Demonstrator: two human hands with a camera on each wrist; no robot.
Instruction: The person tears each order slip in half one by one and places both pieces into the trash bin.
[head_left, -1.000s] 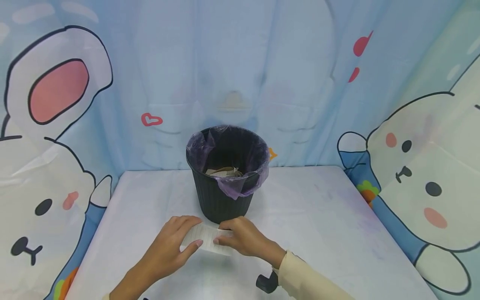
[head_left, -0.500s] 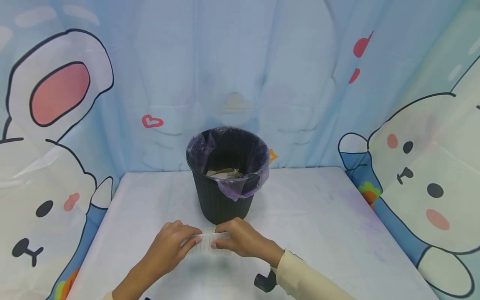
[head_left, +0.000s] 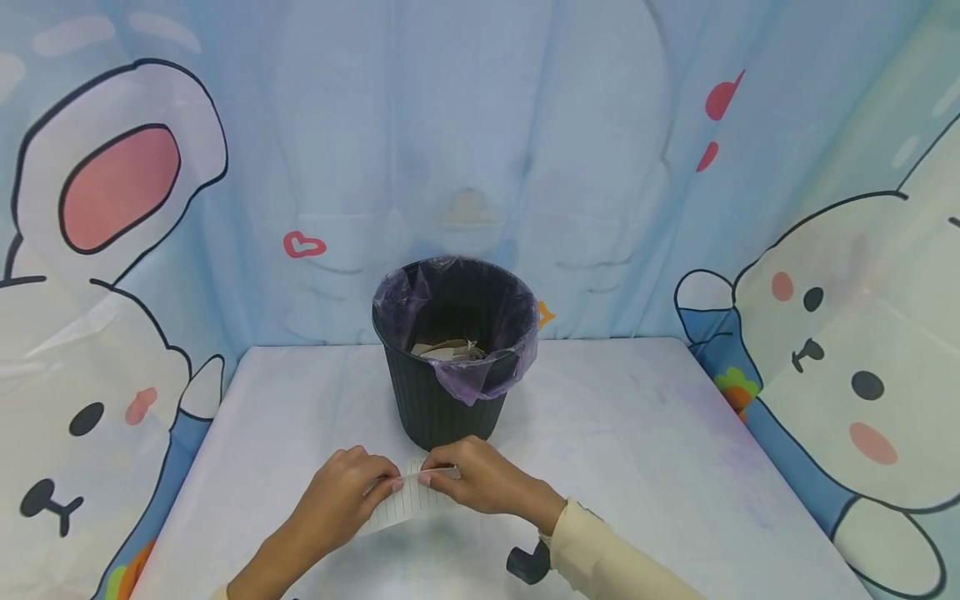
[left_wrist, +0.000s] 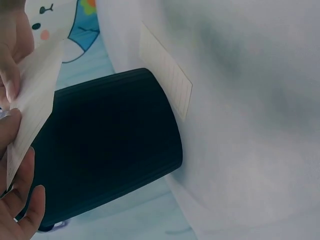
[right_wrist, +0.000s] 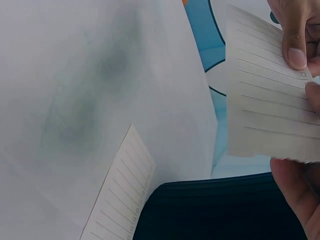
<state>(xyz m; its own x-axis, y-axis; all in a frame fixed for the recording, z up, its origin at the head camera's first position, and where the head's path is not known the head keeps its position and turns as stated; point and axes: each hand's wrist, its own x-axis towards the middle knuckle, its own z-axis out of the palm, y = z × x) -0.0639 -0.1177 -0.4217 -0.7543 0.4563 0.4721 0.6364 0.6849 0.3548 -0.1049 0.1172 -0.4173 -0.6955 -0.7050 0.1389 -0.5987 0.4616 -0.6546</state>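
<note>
Both hands pinch the upper edge of a lined sheet of paper (head_left: 411, 498), thumbs close together, over the table in front of the trash bin (head_left: 442, 408). My left hand (head_left: 345, 500) grips the left part and my right hand (head_left: 483, 475) the right part. In the right wrist view the held sheet (right_wrist: 265, 95) shows ruled lines, small printed boxes and one ragged edge. A second lined sheet (left_wrist: 167, 70) lies on the table by the bin's base; in the head view the held sheet and hands mostly hide it.
The black bin has a purple plastic liner (head_left: 476, 379) folded over its rim, with paper scraps (head_left: 450, 350) inside. A white cloth covers the table (head_left: 615, 433). Behind hangs a blue curtain (head_left: 465, 125) with cartoon rabbits. Beside the right sleeve is a black object (head_left: 528, 564).
My fingertips have drawn nearer together along the sheet's edge. The sheet has turned from lying flat between the hands to hanging down toward me.
</note>
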